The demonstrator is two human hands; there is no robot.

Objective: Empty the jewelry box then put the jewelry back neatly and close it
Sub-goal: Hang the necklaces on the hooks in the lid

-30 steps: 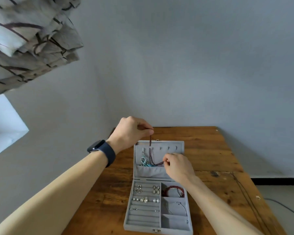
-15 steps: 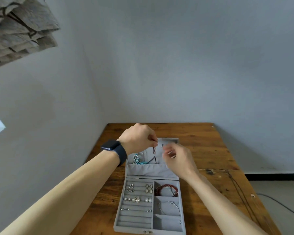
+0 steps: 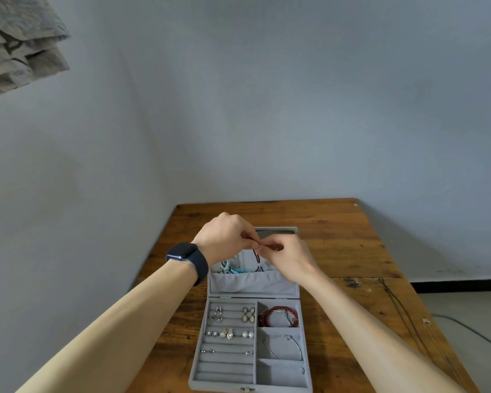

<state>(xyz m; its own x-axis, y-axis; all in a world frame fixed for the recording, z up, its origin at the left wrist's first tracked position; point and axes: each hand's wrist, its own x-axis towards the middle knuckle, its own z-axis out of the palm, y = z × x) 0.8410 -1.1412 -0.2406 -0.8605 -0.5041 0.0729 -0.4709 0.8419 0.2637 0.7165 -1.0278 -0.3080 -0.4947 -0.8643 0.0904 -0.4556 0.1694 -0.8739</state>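
Note:
An open grey velvet jewelry box (image 3: 250, 385) lies on the wooden table (image 3: 346, 245), its lid (image 3: 253, 285) upright at the far side. My left hand (image 3: 224, 236) and my right hand (image 3: 287, 256) meet in front of the lid's top, both pinching a dark beaded necklace (image 3: 256, 257) that hangs down to the lid's pocket. A turquoise piece (image 3: 233, 268) sits in that pocket. The base holds several earrings (image 3: 230, 333) in the ring rolls, a red bead bracelet (image 3: 278, 316) and a thin silver bangle (image 3: 284, 346).
A thin chain (image 3: 403, 310) lies on the table's right part near its edge. Grey walls stand close behind and to the left of the table. A cable (image 3: 471, 331) runs over the floor at the right. A patterned curtain (image 3: 20, 43) hangs at top left.
My right hand has risen from the lid's pocket to meet my left hand at the necklace's top. My left hand came down a little toward the lid. The view shifted.

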